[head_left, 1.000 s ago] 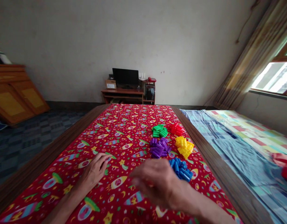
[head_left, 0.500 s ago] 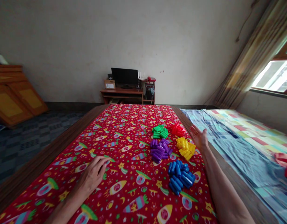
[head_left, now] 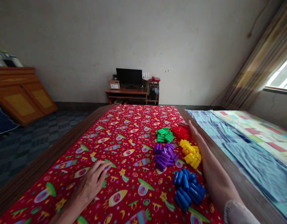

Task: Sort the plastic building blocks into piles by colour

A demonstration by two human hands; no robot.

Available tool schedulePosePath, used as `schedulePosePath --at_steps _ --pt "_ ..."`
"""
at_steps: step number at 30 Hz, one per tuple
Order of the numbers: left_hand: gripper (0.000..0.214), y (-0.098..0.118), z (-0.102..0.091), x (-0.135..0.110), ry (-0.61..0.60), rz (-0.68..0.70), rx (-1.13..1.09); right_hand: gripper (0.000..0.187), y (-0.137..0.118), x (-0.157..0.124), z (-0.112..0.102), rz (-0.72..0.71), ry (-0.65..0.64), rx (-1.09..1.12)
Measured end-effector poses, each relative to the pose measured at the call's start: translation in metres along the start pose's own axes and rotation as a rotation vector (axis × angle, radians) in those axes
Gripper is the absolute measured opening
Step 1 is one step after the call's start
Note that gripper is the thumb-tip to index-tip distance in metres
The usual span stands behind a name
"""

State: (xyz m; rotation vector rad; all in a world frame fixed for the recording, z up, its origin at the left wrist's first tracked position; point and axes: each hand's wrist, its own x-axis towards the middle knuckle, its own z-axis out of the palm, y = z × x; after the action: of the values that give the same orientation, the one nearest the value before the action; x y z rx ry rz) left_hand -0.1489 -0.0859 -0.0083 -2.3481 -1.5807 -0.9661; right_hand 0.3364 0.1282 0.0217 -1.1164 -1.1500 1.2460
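My left hand [head_left: 94,179] rests on the red patterned cloth [head_left: 124,168], its fingers loosely bent and nothing visible in them. At the table's right side, my right hand [head_left: 192,128] lies with fingers stretched out against the right and far side of a heap of red plastic tubes [head_left: 180,133]. Just left of that heap is a green pile of tubes [head_left: 164,135]. Nearer to me lie purple tubes [head_left: 164,156] and yellow tubes [head_left: 191,153], the yellow ones beside my right forearm. Blue tubes [head_left: 188,189] form the closest heap.
Brown wooden table edges [head_left: 87,119] show along the cloth. A bed with a checked sheet [head_left: 257,130] and blue fabric [head_left: 248,161] stands to the right. A desk with a monitor [head_left: 129,77] is against the far wall; a wooden cabinet [head_left: 24,96] stands left.
My right hand has come down and inward from beside the table edge to the red tubes. My left hand stays in place on the cloth. The view has shifted slightly left.
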Motion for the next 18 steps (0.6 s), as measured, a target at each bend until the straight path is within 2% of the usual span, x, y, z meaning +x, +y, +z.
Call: schedulePosePath --at_steps 5,10,13,16,18 --pt "0.029 0.002 -0.001 0.0 0.007 0.0 0.001 0.062 -0.003 0.004 0.052 0.056 -0.072 0.046" --pt "0.029 -0.001 0.002 -0.002 -0.025 -0.03 -0.01 0.061 -0.004 0.004 0.114 0.048 -0.298 0.072" --pt "0.031 0.004 0.002 -0.001 -0.012 -0.072 -0.032 0.061 -0.002 -0.001 0.153 0.017 -0.378 0.076" --pt "0.039 0.03 -0.005 0.0 0.058 -0.076 -0.039 0.065 0.0 -0.008 0.191 -0.015 -0.449 0.051" --pt "0.046 0.063 -0.012 0.001 0.048 0.047 -0.053 0.067 -0.002 -0.01 0.216 -0.041 -0.462 0.035"
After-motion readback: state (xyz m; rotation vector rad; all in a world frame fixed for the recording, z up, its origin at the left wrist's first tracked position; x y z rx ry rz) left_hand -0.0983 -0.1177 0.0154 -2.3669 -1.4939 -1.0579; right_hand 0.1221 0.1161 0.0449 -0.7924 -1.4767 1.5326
